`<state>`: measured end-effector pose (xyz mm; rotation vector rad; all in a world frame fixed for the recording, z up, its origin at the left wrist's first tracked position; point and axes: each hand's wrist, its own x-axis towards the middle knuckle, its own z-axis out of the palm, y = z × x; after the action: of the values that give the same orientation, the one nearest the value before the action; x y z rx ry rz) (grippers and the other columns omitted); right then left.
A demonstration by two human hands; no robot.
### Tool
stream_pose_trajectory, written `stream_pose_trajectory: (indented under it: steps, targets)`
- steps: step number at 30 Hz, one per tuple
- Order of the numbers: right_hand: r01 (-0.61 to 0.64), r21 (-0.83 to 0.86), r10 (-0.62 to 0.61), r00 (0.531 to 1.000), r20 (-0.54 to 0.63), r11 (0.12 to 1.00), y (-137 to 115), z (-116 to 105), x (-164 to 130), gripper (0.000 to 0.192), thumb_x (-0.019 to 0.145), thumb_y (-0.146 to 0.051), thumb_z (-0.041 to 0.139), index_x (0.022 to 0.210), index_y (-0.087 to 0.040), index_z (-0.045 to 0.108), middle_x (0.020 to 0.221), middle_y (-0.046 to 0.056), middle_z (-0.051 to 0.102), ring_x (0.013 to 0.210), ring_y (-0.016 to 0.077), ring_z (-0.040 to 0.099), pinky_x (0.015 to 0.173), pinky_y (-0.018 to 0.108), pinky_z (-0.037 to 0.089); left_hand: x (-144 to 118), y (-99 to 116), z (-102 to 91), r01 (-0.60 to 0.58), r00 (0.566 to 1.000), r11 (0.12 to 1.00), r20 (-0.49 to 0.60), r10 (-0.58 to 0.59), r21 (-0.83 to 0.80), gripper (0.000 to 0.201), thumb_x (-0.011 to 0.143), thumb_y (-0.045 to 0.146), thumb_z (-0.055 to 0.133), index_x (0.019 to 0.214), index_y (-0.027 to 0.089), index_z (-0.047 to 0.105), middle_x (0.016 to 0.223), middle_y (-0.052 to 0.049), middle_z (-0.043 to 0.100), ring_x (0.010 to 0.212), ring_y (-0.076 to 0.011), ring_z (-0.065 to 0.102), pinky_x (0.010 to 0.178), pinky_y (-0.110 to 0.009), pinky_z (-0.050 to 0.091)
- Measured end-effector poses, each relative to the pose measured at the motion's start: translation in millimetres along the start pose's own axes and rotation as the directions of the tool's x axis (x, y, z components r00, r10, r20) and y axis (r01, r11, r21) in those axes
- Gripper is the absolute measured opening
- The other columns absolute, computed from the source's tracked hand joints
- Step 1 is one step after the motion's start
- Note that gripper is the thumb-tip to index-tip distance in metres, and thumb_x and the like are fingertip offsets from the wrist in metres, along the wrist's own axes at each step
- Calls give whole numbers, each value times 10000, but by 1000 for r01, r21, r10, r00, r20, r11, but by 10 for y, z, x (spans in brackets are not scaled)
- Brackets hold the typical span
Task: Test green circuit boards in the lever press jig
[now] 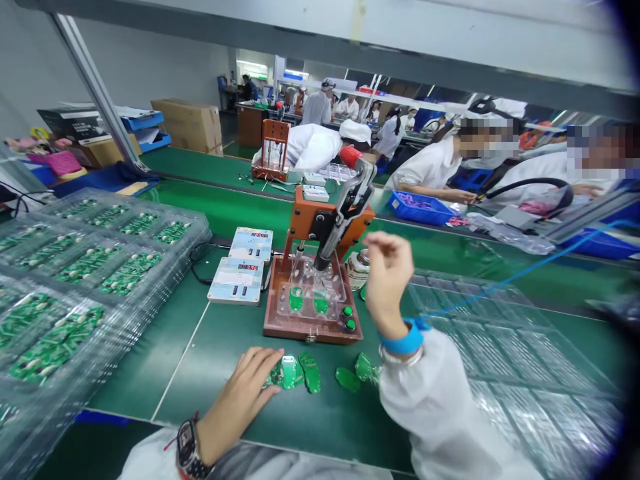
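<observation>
Resting flat on a green circuit board (289, 372) to steady it, the left hand (247, 390) lay open; the right hand (386, 275), raised beside the test fixture (313, 303), pinched shut, contents indiscernible.

Two hands (250, 390), two meter boxes (236, 280)

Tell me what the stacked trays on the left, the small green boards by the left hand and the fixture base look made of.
Stacked trays: thin clear moulded plastic, glossy; boards show through.
Green boards: likely printed circuit board laminate, with a glossy green coat.
Fixture base: reddish-brown rigid sheet, matte, possibly phenolic board; clear top plate looks acrylic.
</observation>
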<state>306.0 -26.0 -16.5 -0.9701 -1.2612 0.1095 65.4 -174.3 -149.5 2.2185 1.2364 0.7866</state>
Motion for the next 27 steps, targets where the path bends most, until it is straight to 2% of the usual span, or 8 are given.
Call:
stream_pose_trajectory:
  steps: [2, 4, 6, 7, 12, 17, 21, 27]
  targets:
    - [-97, -91, 120, 949, 292, 991, 96, -150, -375, 134, 870, -277, 545, 932, -172, 600, 890, 57, 648, 852, 175, 633, 786, 375, 541, -15, -13, 0, -4, 1000, 1000, -22, 5, 27, 505, 899, 233, 558, 1377, 301, 411, 1239, -73, 577, 1135, -252, 514, 943, -424, 465]
    - [-41, -162, 131, 792, 596, 986, 184, -257, -606, 219, 857, -349, 580, 1007, -194, 621, 1026, 84, 658, 997, 220, 614, 883, 443, 503, -29, -19, -4, -9, 999, 1000, -52, 10, 30, 483, 906, 270, 552, 1369, 299, 419, 1231, -76, 585, 1124, -256, 523, 935, -426, 466]
    - [68, -179, 91, 656, 749, 981, 247, -321, -701, 288, 845, -389, 606, 1082, -226, 619, 1190, 92, 612, 1174, 262, 529, 981, 512, 425, -33, -9, -12, -5, 996, 1000, -93, 4, -7, 481, 907, 297, 552, 1368, 301, 414, 1218, -78, 591, 1116, -251, 533, 937, -419, 466]
    - [116, -185, 73, 624, 778, 976, 266, -340, -710, 292, 847, -394, 606, 1093, -237, 620, 1233, 88, 590, 1225, 271, 488, 1005, 532, 395, -30, 4, -18, 4, 994, 999, -112, -8, -37, 486, 903, 303, 557, 1367, 304, 412, 1211, -76, 593, 1111, -247, 539, 940, -412, 468]
    - [257, -174, -8, 583, 813, 951, 257, -364, -657, 293, 867, -368, 589, 1124, -229, 614, 1183, 94, 597, 1172, 251, 511, 974, 491, 429, 41, 108, -60, 101, 986, 973, -106, -126, -209, 481, 854, 297, 622, 1313, 311, 480, 1183, -58, 602, 1071, -231, 575, 921, -372, 492]
    - [382, -183, -103, 617, 780, 906, 96, -227, -805, 335, 927, -318, 488, 1238, -204, 543, 1234, 113, 561, 1183, 242, 481, 983, 454, 425, 119, 191, -65, 203, 969, 917, -64, -239, -344, 461, 800, 241, 635, 1254, 264, 556, 1127, -71, 607, 896, -193, 612, 784, -304, 534]
    - [478, -211, -86, 527, 845, 853, -74, -6, -890, 323, 953, -272, 407, 1216, -174, 566, 1274, 128, 541, 1192, 286, 466, 964, 478, 421, 164, 213, -12, 184, 972, 903, -65, -226, -388, 468, 769, 211, 642, 1230, 262, 578, 1087, -57, 601, 808, -160, 595, 739, -272, 528]
    - [515, -220, -72, 486, 871, 828, -159, 89, -816, 310, 927, -241, 464, 1209, -169, 570, 1227, 133, 547, 1140, 281, 485, 945, 457, 429, 224, 189, 66, 169, 980, 900, -33, -199, -403, 458, 783, 224, 626, 1237, 257, 567, 1154, -59, 554, 717, -121, 607, 748, -274, 545]
